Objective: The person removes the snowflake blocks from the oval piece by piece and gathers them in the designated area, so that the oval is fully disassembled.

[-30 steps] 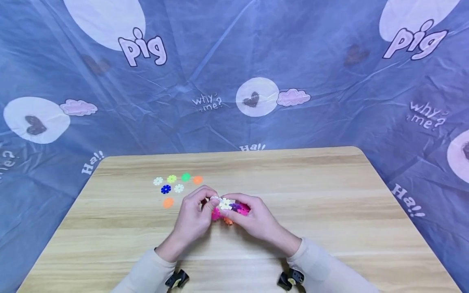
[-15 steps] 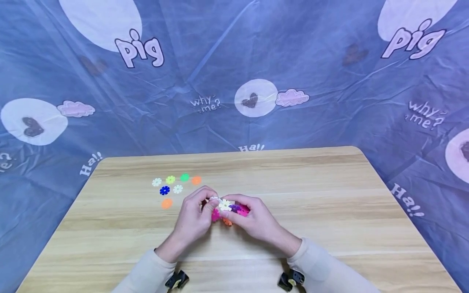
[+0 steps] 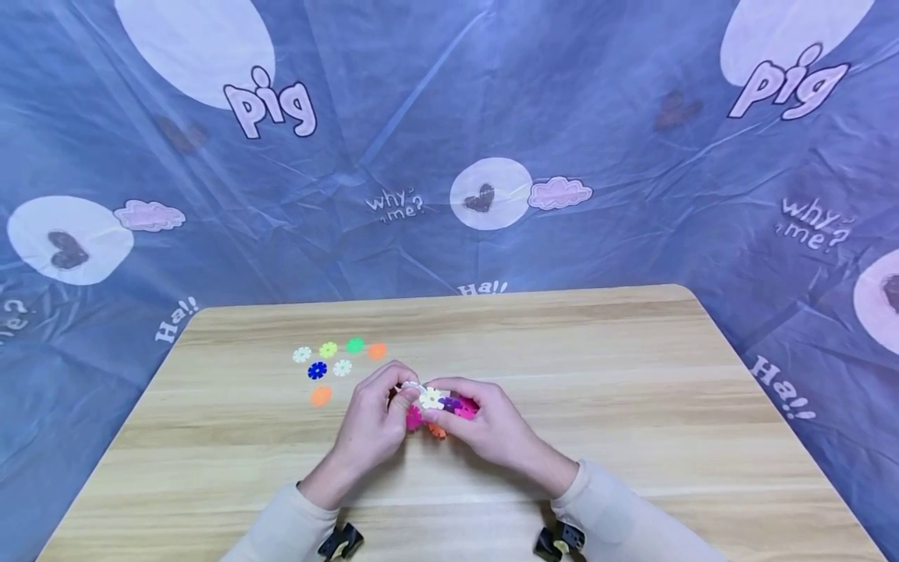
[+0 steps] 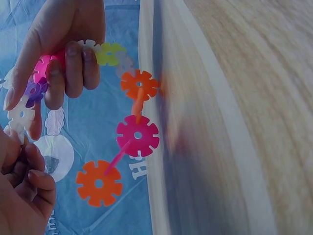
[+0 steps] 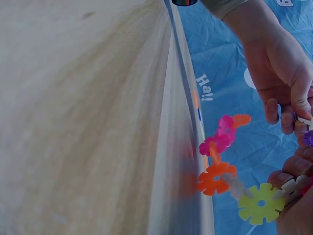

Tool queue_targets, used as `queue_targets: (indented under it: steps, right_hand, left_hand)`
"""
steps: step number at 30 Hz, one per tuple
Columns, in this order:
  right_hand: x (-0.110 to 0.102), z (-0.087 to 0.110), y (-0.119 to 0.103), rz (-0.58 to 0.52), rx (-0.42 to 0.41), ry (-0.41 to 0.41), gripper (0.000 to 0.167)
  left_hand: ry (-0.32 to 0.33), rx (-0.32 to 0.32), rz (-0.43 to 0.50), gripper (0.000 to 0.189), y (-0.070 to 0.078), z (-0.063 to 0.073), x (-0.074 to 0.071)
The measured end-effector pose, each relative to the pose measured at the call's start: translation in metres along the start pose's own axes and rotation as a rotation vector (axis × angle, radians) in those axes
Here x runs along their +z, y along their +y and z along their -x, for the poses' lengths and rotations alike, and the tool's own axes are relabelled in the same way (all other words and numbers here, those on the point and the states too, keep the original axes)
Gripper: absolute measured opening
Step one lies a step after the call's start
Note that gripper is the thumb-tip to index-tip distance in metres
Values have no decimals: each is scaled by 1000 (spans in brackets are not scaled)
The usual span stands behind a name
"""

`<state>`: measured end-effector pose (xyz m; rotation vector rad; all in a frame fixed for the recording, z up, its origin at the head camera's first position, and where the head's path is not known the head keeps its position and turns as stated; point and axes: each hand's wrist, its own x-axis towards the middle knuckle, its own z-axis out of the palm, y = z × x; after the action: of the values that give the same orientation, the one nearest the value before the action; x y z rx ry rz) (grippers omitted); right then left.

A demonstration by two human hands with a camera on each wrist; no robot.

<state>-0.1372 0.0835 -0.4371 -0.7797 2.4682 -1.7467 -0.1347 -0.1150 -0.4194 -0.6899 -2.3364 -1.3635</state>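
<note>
A chain of interlocking plastic snowflake discs runs between the two hands. My left hand [image 3: 372, 421] pinches a white disc at one end between thumb and fingers. Edge to edge with it is a flat white disc [image 3: 431, 399], followed by a purple disc [image 3: 450, 403] and a pink disc [image 3: 467, 409]. Thumb and curled fingers of my right hand [image 3: 495, 417] grip this stretch, hiding part of it. Past the right hand, the chain hangs in a loop with a yellow disc [image 4: 108, 54], an orange disc [image 4: 140, 85], a pink disc [image 4: 138, 136] and an orange end disc [image 4: 99, 183].
Loose discs lie on the wooden table [image 3: 597, 351] beyond the left hand: a blue disc [image 3: 318, 371], a green disc [image 3: 355, 345], a yellow-green disc [image 3: 328, 350], an orange disc [image 3: 321, 396] and several others. A patterned blue cloth [image 3: 393, 117] hangs behind the table.
Both hands keep nearly the same hold and place around the white discs. The head view has tilted slightly, shifting the table a little lower. The loose discs stay put.
</note>
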Motion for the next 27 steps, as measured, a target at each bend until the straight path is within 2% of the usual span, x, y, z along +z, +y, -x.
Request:
queue_targets:
  steps: [21, 27]
  right_hand:
    - [1, 6, 4, 8, -27, -5, 33]
    - [1, 7, 4, -27, -50, -13, 34]
  left_hand:
    - [-22, 13, -51, 18, 1, 6, 3]
    - [-16, 25, -92, 18, 2, 7, 5]
